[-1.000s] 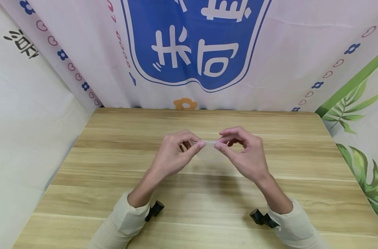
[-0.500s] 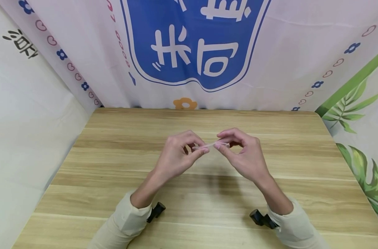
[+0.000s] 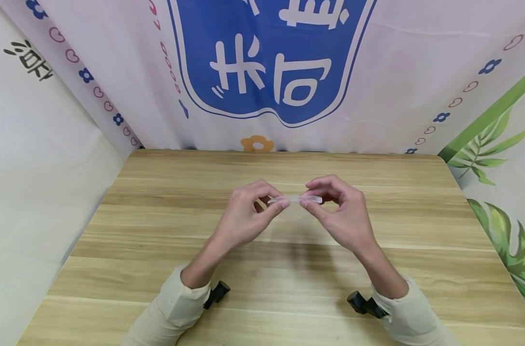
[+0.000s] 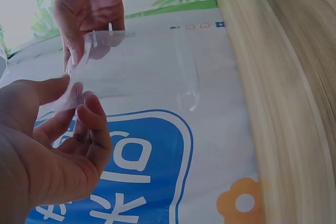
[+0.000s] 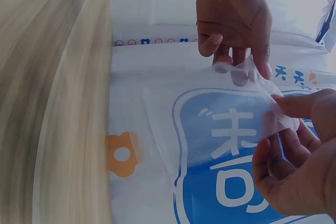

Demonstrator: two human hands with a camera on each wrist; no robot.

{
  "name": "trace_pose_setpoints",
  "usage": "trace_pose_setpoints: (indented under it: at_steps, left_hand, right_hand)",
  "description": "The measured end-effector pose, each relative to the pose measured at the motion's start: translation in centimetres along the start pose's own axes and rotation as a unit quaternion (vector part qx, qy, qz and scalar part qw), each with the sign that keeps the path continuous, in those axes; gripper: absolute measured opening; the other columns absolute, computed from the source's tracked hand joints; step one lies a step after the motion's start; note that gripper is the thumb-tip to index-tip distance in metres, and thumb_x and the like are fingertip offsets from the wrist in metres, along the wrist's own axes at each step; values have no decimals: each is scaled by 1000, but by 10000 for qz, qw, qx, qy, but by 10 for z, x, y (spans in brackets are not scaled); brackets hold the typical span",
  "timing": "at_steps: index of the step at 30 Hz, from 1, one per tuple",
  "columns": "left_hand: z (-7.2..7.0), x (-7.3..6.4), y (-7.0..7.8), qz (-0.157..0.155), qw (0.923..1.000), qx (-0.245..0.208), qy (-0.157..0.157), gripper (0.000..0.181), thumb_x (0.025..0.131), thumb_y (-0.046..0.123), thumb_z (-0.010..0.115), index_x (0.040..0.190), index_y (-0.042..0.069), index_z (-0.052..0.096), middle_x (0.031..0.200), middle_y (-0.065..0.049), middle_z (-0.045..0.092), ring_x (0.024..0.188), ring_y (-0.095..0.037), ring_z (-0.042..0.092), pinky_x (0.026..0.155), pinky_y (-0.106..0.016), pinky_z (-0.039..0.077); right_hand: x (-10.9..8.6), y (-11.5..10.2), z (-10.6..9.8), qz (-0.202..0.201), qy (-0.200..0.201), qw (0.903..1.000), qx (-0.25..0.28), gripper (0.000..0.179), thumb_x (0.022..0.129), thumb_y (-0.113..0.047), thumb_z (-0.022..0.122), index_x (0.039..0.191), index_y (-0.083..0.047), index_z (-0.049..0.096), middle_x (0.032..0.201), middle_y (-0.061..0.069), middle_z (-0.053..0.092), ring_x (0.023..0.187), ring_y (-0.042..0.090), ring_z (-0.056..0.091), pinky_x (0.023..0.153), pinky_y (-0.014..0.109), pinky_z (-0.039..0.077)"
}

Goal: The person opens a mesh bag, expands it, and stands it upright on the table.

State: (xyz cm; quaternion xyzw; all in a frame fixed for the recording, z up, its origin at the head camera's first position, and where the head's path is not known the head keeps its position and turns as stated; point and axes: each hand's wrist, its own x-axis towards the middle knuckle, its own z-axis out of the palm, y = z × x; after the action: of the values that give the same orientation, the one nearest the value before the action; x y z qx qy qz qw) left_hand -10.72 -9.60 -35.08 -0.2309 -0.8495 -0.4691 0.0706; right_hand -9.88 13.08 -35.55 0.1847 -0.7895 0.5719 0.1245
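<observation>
A clear, thin plastic bag (image 3: 294,198) is stretched between my two hands above the table; from the head view only its narrow upper edge shows. My left hand (image 3: 243,214) pinches one side of that edge between thumb and fingers. Opposite it, the right hand (image 3: 342,216) pinches the other side, thumb towards me. In the left wrist view the see-through bag (image 4: 142,69) hangs down from the fingertips, with a faint curved line near its lower end. The right wrist view shows the bag (image 5: 226,114) against the blue print, its top bunched at the fingers.
Beneath the hands lies a wood-grain table (image 3: 158,264). A printed cloth (image 3: 396,72) with a blue badge hangs along its back edge. White sheeting stands at the left, leaf-patterned cloth (image 3: 505,250) at the right. Black camera mounts (image 3: 364,305) sit at both wrists.
The bag's upper edge tilted, lower at the left hand, then came level again, and a wider strip of it now shows. My fingers have shifted slightly along it, still pinching.
</observation>
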Motion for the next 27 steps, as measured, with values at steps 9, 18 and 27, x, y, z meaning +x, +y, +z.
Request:
trace_pose_setpoints:
  at_steps: [9,18,27]
  left_hand:
    - [4,0,-1,508,9985,201,-44,7,96,17,82,93,10,81,92,-3,77,78,-12,66,62,-25,59]
    - [7,0,-2,559,9980,192,-216,9,98,21,81,97,12,82,94,-1,76,78,-10,63,63,-36,63]
    - [7,-1,-1,464,9987,115,-188,4,98,14,79,96,11,78,94,-2,76,82,-13,65,63,-25,59]
  right_hand:
    - [1,0,-2,214,-376,9986,-288,22,95,-10,82,116,-8,75,97,2,83,94,9,75,92,25,61]
    - [-1,2,2,259,-144,9989,-368,17,94,-8,83,110,-7,76,93,4,83,89,9,73,86,30,62]
    - [0,0,0,411,-231,9984,-327,23,91,-7,86,111,-6,75,94,5,81,88,10,72,82,27,59]
